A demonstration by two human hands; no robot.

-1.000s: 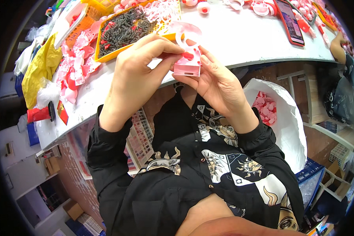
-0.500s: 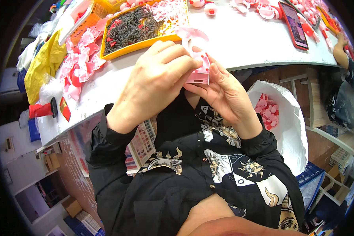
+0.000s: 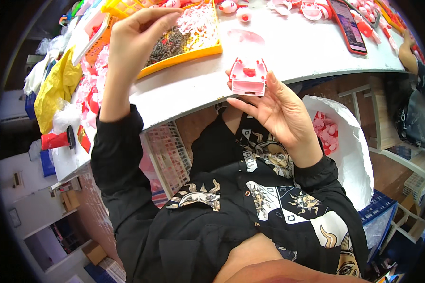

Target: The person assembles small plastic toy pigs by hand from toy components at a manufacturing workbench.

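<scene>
The right hand (image 3: pixel 284 111) grasps a pink plastic part (image 3: pixel 249 85) while the left hand (image 3: pixel 136 41), its grip impossible to tell, hangs at the yellow tray's (image 3: pixel 189 58) left end.

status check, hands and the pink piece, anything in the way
Left hand at yellow tray, hiding part of it, any hold unclear. Right hand holding pink plastic piece. Red-edged phone off right, apart from both hands.

On the tabletop (image 3: pixel 288 52), a tray (image 3: pixel 182 60) of parts (image 3: pixel 167 47) lies between a heap of pieces (image 3: pixel 92 85), left, and a phone (image 3: pixel 347 26), right. Nearer, a plastic piece (image 3: pixel 249 87) sits in the right grip (image 3: pixel 283 111); below, at right, a sack (image 3: pixel 348 148) seemingly holds loose bits (image 3: pixel 327 132).
</scene>
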